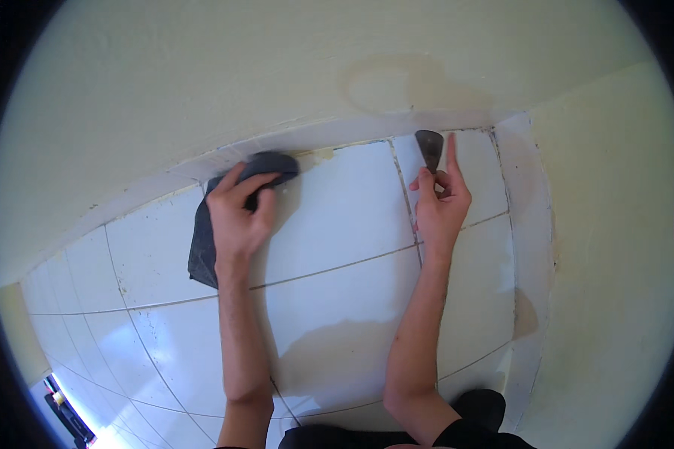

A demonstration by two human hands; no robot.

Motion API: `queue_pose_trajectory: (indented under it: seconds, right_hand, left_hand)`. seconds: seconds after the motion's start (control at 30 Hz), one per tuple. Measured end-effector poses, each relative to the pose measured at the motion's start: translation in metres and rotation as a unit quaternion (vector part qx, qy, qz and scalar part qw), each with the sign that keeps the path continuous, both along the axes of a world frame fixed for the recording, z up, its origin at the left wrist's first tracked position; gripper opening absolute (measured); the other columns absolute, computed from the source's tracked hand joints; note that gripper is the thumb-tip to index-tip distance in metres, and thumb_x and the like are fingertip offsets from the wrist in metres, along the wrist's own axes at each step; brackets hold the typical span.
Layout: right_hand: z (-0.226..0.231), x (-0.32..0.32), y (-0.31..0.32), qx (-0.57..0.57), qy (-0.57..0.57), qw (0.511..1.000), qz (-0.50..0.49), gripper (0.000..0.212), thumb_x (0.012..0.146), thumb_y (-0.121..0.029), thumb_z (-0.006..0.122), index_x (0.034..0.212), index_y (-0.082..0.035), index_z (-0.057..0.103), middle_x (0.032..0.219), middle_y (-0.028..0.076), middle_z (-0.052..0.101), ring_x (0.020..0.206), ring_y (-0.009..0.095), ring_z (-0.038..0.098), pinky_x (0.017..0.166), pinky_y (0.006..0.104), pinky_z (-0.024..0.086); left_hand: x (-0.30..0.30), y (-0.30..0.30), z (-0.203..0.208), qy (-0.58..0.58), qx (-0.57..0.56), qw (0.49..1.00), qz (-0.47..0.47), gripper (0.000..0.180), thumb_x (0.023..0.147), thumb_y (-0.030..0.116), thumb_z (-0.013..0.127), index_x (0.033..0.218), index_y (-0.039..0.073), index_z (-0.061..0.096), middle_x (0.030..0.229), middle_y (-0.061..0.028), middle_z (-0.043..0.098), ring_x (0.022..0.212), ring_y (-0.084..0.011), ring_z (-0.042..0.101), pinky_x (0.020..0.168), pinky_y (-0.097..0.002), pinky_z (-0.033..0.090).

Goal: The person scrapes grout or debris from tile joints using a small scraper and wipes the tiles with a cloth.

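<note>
My left hand [238, 217] is closed on a dark grey cloth [204, 243], its fingers curled over the bunched upper end by the base of the wall. The rest of the cloth hangs down along the outer side of the wrist, over the white tiles. Between the fingers and thumb of my right hand [443, 206] is a scraper [429, 146] with a dark, flared blade. Its blade points away from me, close to the joint between floor and wall, while the index finger stretches out beside it. The palm hides most of the handle.
A low tile skirting [314, 135] runs along the far cream wall [202, 75] and turns at the right corner. Dirty grout lines and flaking residue [322, 155] mark the floor tiles. A dark object [67, 411] lies at the lower left, by bright light.
</note>
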State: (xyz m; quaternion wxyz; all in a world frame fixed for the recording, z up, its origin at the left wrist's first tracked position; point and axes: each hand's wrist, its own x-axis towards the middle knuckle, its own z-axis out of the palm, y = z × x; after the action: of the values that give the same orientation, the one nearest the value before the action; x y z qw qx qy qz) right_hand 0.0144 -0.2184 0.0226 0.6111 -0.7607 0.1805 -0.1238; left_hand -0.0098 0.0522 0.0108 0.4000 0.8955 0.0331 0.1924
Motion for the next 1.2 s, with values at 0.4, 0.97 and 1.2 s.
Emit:
queue_pose_trajectory:
  seconds: [0.4,0.97,1.2]
  right_hand:
    - [0.008,-0.011,0.020,-0.217,0.063,0.961,0.161,0.043,0.086,-0.011,0.072,0.128,-0.019,0.078,0.064,0.016,0.062,0.053,0.013,0.048,0.058,0.0312,0.047]
    - [0.018,-0.013,0.042,-0.225,0.154,0.947,0.170,0.039,0.092,-0.014,0.069,0.130,-0.017,0.076,0.071,0.019,0.068,0.060,0.032,0.065,0.065,0.0426,0.055]
    - [0.021,-0.015,0.046,-0.238,0.156,0.942,0.178,0.039,0.092,-0.015,0.069,0.130,-0.014,0.076,0.072,0.021,0.068,0.061,0.034,0.066,0.065,0.0422,0.055]
  left_hand:
    - [0.014,0.004,-0.009,-0.036,-0.206,0.974,-0.085,0.025,0.076,0.003,0.063,0.092,-0.002,0.081,0.090,-0.0183,0.075,0.072,-0.0217,0.068,0.072,-0.0302,0.054]
    - [0.004,0.005,-0.012,-0.023,-0.136,0.990,-0.035,0.025,0.079,0.003,0.059,0.089,-0.001,0.081,0.067,-0.0119,0.069,0.084,-0.0287,0.068,0.121,-0.0513,0.038]
    - [-0.004,0.004,-0.017,-0.042,-0.123,0.990,0.051,0.021,0.083,0.001,0.061,0.093,-0.003,0.079,0.081,-0.0165,0.072,0.092,-0.0278,0.068,0.107,-0.0397,0.048]
